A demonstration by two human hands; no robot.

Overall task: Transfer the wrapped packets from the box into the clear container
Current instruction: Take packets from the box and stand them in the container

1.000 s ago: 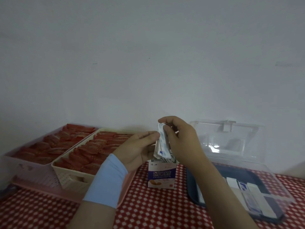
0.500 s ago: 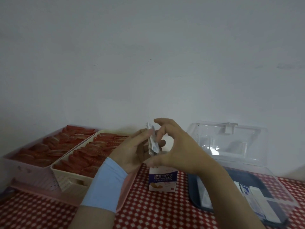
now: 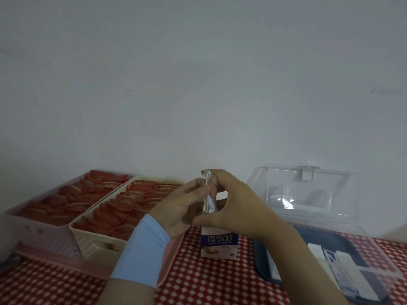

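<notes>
Head view: a bunch of white wrapped packets [image 3: 208, 195] is being pinched upright between both hands, left hand [image 3: 182, 208] and right hand [image 3: 237, 208], fingers closed, just above the open snack box [image 3: 219, 244]. The clear container [image 3: 343, 245], lid raised, is lying unobstructed at right; two baskets of red packets [image 3: 105, 203] are crowding the left.

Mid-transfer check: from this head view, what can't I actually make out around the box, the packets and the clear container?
- Box: its open top and whatever remains inside, hidden behind both hands.
- Packets: their count, since they show edge-on in the grip of the left hand and right hand.
- Clear container: its near right corner, cut off by the frame edge; the right forearm covers part of its floor.
- Box print: too small and dim to read.
</notes>
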